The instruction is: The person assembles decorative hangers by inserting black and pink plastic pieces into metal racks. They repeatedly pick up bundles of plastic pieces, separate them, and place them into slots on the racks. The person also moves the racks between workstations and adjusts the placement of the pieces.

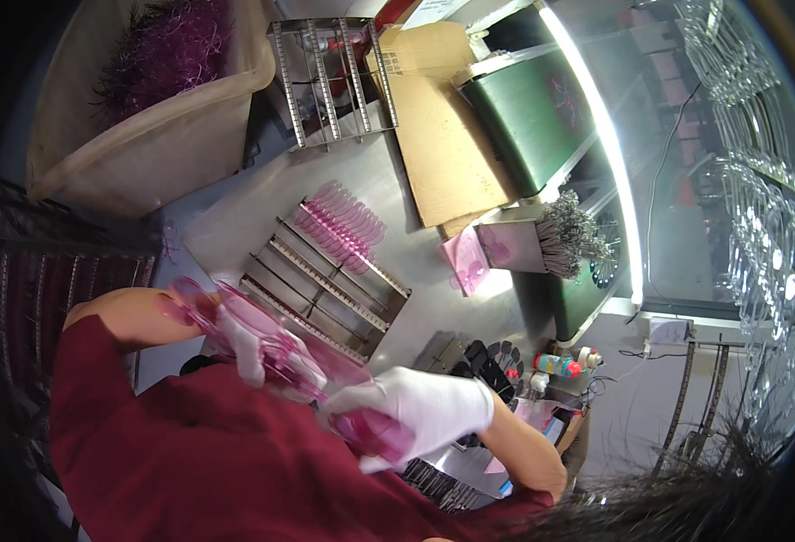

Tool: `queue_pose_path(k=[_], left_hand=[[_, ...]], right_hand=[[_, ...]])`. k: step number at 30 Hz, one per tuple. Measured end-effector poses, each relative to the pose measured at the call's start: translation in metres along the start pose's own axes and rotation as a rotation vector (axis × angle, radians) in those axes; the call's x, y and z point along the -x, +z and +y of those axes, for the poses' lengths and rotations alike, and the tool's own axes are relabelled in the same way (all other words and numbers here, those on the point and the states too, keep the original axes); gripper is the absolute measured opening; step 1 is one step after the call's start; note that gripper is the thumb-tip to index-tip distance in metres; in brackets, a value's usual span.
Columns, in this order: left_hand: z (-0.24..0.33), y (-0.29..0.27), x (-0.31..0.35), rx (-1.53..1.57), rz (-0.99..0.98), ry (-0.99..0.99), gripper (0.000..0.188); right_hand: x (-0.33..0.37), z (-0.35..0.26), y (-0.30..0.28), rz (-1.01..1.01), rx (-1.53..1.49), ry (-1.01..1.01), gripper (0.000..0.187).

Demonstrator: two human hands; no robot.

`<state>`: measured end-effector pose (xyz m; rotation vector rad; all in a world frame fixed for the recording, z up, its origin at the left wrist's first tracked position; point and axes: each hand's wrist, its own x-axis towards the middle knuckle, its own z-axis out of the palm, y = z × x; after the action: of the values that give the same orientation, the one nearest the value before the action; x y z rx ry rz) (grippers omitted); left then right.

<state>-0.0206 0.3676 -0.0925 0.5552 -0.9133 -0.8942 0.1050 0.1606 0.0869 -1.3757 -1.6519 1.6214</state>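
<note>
Both my hands wear white gloves and hold see-through pink plastic pieces with rounded, lens-like ends [275,348] close in front of my body. My left hand [248,350] is closed around their middle, partly hidden behind the pink plastic. My right hand [429,408] is wrapped over the near right end, where a rounded pink part [375,434] shows below the fingers. Blur and overlap hide how many pieces there are. Just beyond my hands, a metal slotted rack [325,285] lies on the steel table, with a row of curved pink plastic pieces [339,226] along its far side.
A large pale bin [158,135] with purple plastic strands stands at the far left. Behind the table are another slotted rack [334,81], cardboard [443,144] and a green belt [528,117]. A holder of thin wires [569,239] stands right, near hanging clear plastic pieces [759,235] and bottles [556,364].
</note>
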Motion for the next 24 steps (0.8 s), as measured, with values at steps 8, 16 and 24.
queue_pose_path(k=[8, 16, 24], left_hand=[[0.037, 0.018, -0.023, -0.287, 0.32, -0.426, 0.038], [0.068, 0.051, -0.112, -0.668, 0.45, -0.953, 0.058], [-0.034, 0.055, -0.131, -0.405, 0.502, -0.549, 0.059]], right_hand=[[0.054, -0.071, 0.003, 0.514, 0.725, 0.29, 0.041], [0.058, -0.039, 0.035, 0.184, 0.29, 0.132, 0.061], [0.126, 0.01, 0.129, 0.565, 0.903, -0.267, 0.027]])
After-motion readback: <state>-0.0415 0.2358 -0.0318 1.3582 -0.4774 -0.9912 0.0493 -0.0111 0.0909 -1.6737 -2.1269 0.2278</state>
